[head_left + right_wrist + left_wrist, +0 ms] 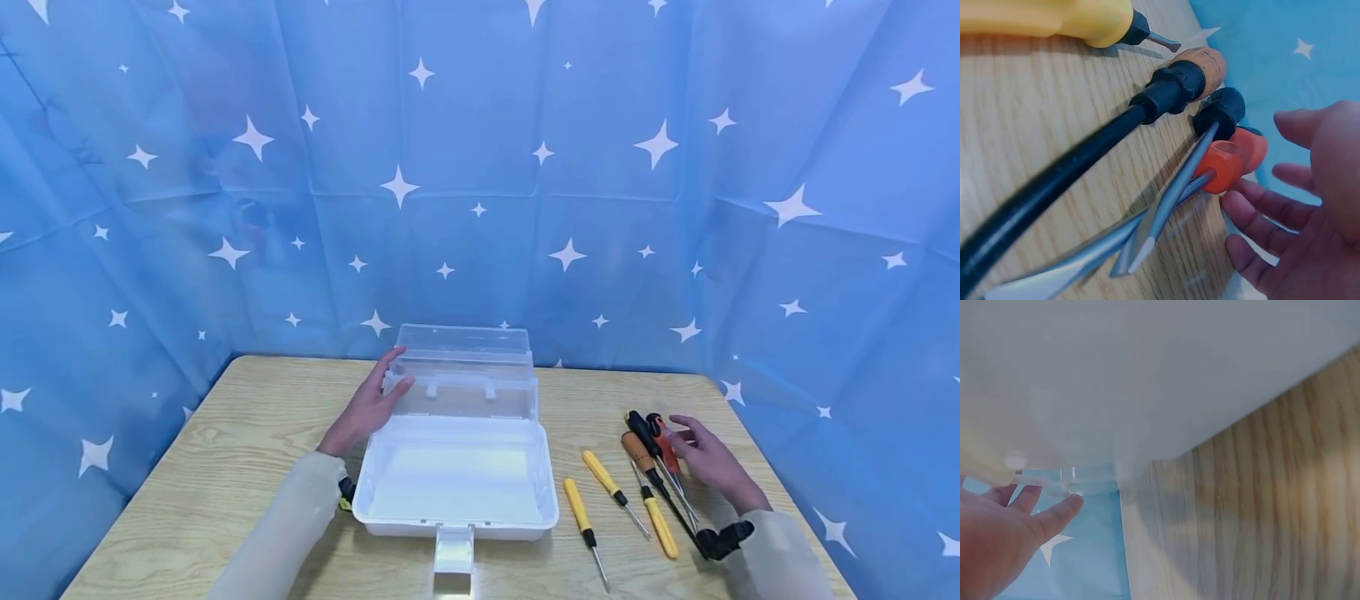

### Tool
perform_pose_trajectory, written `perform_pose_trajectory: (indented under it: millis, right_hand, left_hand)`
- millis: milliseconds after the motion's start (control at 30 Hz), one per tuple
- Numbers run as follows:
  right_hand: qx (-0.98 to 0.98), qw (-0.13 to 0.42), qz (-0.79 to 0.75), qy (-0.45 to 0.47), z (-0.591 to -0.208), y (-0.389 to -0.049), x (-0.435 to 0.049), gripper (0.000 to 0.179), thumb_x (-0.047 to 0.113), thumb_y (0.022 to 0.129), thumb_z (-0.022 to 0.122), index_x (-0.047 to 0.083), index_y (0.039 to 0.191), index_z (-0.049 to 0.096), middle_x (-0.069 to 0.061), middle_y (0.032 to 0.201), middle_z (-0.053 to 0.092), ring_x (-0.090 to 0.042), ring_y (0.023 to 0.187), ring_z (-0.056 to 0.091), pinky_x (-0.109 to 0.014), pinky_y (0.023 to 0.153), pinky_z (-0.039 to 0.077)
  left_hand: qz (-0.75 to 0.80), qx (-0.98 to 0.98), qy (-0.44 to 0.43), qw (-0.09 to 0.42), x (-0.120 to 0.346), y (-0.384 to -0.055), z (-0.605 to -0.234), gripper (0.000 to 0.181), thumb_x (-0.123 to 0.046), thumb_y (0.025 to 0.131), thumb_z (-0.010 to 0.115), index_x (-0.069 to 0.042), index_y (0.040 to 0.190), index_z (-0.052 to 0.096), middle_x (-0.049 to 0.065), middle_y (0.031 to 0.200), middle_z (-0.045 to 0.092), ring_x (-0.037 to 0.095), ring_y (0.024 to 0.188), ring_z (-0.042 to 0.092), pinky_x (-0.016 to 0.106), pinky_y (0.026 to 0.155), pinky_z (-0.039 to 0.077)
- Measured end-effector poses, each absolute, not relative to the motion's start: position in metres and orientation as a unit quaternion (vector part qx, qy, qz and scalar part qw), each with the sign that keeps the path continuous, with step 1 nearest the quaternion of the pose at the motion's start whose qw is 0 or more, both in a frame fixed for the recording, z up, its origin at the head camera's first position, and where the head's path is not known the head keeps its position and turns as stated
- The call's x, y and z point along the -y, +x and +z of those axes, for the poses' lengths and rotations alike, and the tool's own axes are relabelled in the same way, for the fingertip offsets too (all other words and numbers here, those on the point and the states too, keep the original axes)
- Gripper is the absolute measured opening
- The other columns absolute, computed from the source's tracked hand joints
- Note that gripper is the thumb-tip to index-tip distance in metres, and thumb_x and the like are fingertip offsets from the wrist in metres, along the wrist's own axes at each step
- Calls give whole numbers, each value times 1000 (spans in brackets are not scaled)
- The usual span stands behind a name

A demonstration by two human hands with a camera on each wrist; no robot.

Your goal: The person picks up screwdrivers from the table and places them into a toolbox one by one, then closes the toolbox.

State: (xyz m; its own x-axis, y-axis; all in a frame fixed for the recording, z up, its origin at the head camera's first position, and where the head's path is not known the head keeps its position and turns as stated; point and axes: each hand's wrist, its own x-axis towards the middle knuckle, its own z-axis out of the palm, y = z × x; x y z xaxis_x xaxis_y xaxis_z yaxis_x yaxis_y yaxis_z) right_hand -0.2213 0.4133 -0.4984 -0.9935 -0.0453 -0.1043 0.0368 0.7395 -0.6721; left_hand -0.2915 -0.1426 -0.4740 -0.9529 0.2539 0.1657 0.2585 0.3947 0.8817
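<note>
A white toolbox (pixel 456 475) stands on the table with its translucent lid (pixel 465 387) raised at the back. The left hand (pixel 369 410) is at the lid's left edge, thumb and fingers extended and spread there; in the left wrist view, the hand (pixel 1004 534) has its thumb tip right at the plastic edge. The right hand (pixel 708 458) hovers with loosely bent fingers beside a red-handled screwdriver (pixel 667 450). In the right wrist view, its fingertips are close by the red handle (pixel 1225 165), with nothing in the grasp. A black-handled screwdriver (pixel 642 432) and a brown-handled one (pixel 637 452) lie alongside.
Three yellow-handled screwdrivers lie right of the box: a front one (pixel 576 504), a middle one (pixel 603 475) and one pointing away (pixel 660 525). The box's front latch (pixel 454 550) hangs toward the near side. A blue starred curtain (pixel 480 167) surrounds the wooden table (pixel 285 408).
</note>
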Motion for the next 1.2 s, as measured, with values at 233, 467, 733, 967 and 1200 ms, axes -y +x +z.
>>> perform_pose_trajectory:
  millis: [233,467,733,967,1200]
  right_hand:
    - [-928,40,-370,-9,-507,-225,-414,64,38,105,47,-7,148,30,-33,128,56,-42,112,59,-53,88,52]
    - [-924,43,-381,13,-512,-228,-416,68,42,105,46,-6,149,29,-30,126,56,-36,106,62,-43,82,53]
    - [-927,42,-372,38,-513,-233,-414,77,52,102,47,-7,149,30,-22,116,60,-21,94,61,-33,75,49]
    - [-926,41,-374,40,-513,-234,-411,78,50,101,49,-8,148,29,-22,116,57,-23,95,59,-37,79,49]
    - [-931,40,-359,53,-515,-237,-408,78,51,99,53,-9,146,32,-22,114,57,-25,93,59,-40,80,49]
  left_hand:
    - [-530,836,-145,6,142,-297,-478,68,-51,101,49,-26,158,21,4,165,16,34,151,16,64,116,21]
    - [-533,833,-148,8,140,-301,-479,69,-53,100,49,-25,158,21,3,165,19,34,150,18,63,116,22]
    - [-533,834,-142,13,138,-306,-481,66,-49,102,49,-26,157,22,8,164,20,36,149,20,64,115,23]
    - [-536,833,-139,1,133,-301,-468,64,-36,105,49,-17,159,19,16,164,16,41,150,16,66,115,20]
    - [-529,837,-139,7,133,-307,-477,68,-45,103,49,-20,158,20,12,165,16,39,150,17,66,114,22]
